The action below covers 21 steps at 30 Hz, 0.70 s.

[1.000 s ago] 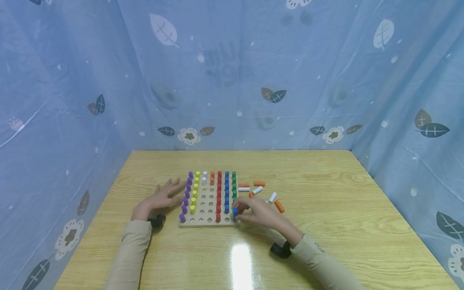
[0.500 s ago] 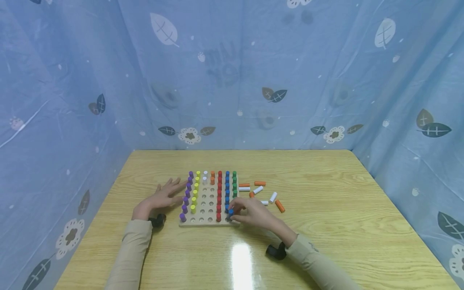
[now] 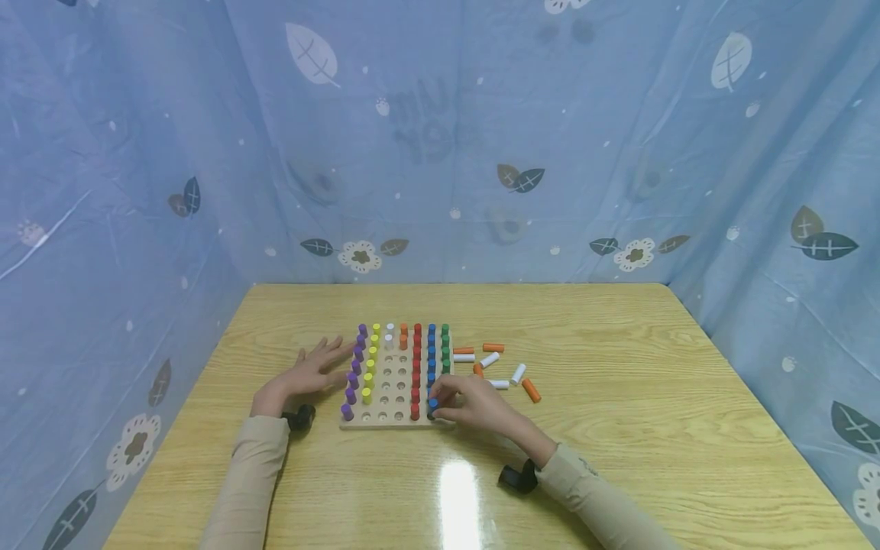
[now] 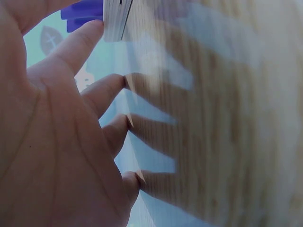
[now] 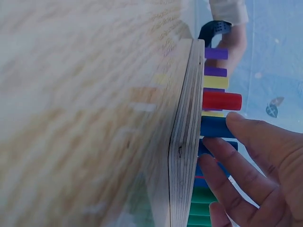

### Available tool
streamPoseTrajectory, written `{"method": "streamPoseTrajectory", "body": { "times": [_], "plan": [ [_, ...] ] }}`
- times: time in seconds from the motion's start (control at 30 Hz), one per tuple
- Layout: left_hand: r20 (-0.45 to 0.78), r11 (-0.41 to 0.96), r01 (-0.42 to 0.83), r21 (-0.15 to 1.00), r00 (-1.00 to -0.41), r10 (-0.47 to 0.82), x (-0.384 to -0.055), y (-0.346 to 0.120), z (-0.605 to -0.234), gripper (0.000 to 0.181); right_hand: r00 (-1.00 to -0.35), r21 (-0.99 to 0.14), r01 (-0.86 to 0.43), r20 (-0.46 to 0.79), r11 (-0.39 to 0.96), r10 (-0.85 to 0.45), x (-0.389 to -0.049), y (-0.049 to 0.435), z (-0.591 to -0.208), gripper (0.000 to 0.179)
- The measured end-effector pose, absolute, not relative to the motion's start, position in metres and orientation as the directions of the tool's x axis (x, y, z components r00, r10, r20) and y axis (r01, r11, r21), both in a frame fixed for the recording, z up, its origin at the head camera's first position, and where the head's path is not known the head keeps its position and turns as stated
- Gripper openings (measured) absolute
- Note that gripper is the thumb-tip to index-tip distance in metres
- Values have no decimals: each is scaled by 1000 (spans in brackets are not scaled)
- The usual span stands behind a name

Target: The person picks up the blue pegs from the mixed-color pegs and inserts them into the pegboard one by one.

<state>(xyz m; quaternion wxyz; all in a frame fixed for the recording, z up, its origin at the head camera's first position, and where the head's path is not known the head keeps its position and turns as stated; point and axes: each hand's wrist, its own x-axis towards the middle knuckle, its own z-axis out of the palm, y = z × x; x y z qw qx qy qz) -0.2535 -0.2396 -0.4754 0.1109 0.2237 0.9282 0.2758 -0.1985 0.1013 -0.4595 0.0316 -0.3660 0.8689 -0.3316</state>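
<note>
A wooden pegboard (image 3: 395, 427) lies on the table with rows of coloured pegs upright in its holes. My right hand (image 3: 481, 406) pinches a blue peg (image 5: 217, 127) at the near end of the blue row, beside a red peg (image 5: 222, 100). The peg stands upright at the board's face in the right wrist view. My left hand (image 3: 311, 374) rests on the table at the board's left side, fingers spread. In the left wrist view one fingertip touches the board's edge (image 4: 113, 21), close to a purple peg (image 4: 85, 16). Some green pegs are hidden behind my right hand.
Loose orange and white pegs lie right of the board, among them an orange peg (image 3: 531, 390) and a white peg (image 3: 519, 373). Holes without pegs show in the yellow, white and orange rows. A blue patterned curtain (image 3: 447, 153) surrounds the table.
My right hand has moved left with the blue peg, from beside the green row to the near end of the blue row, and lowered it there. My left hand has stayed put.
</note>
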Motion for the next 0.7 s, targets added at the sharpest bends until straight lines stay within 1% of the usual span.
{"method": "streamPoseTrajectory", "body": {
  "times": [0.17, 0.4, 0.7],
  "plan": [
    [-81, 750, 356, 557, -876, 476, -254, -240, -476, 63, -730, -598, -613, 181, 516, -659, -198, 100, -459, 21],
    [-84, 752, 355, 556, -876, 476, -253, -239, -475, 64, -709, -593, -639, 207, 490, -674, -197, 98, -457, 21],
    [-84, 755, 349, 556, -879, 469, -253, -239, -477, 64, -702, -570, -653, 207, 499, -682, -197, 99, -459, 21]
  ]
}}
